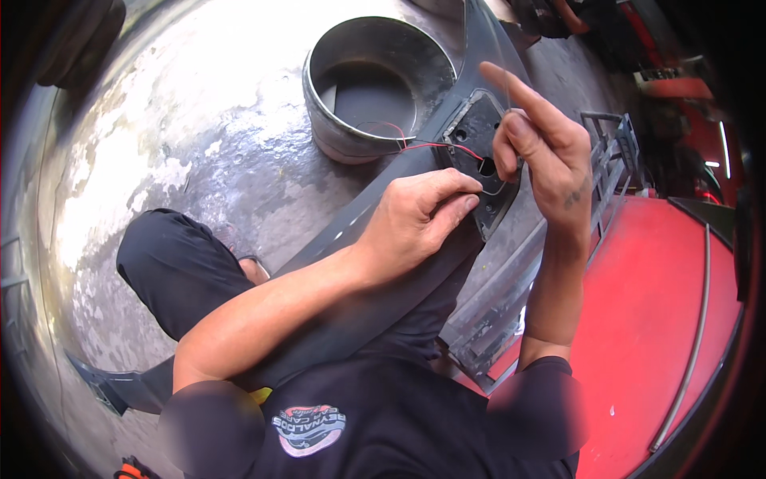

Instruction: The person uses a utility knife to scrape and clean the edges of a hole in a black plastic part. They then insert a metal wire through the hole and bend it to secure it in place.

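A long dark car bumper (pixel 345 226) lies slantwise across my lap. Near its far right end is a black recessed panel (pixel 477 120) with a pale rim and a square hole. A thin red and black wire pair (pixel 435 144) runs out of that hole toward the bucket. My left hand (pixel 416 209) pinches thumb to forefinger at the panel's near edge, where a thin pale strand (pixel 499 190) curves from the fingertips. My right hand (pixel 549 148) is raised just right of the panel, forefinger stretched out, thumb and other fingers curled together; what they hold is unclear.
A big dark bucket (pixel 313 108) stands on the worn concrete floor (pixel 215 120) beyond the bumper. To the right are a metal frame (pixel 610 148) and a red panel (pixel 638 319) with a grey rod (pixel 692 351) along it. My bent knee (pixel 171 263) is at left.
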